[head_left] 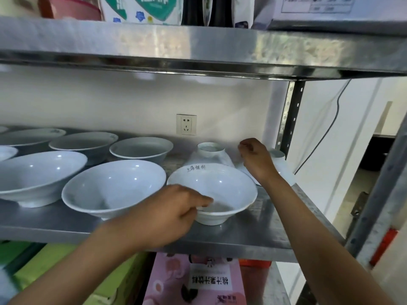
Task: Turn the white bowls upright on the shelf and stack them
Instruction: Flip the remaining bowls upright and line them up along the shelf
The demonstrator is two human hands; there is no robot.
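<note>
Nearby, upright bowls (114, 186) crowd the shelf (253, 234); left hand (163, 214) fingers pinch the front bowl (222, 186) rim, right hand (256, 159) loosely curled above an inverted bowl (279, 166).

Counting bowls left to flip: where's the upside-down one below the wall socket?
Head view, right of centre: the upside-down bowl sits at the shelf's back, behind the lettered bowl.

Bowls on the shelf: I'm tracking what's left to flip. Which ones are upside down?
Two at the back right: the upside-down bowl below the wall socket, and another partly hidden behind the right hand. Their foot rings face up.
</note>
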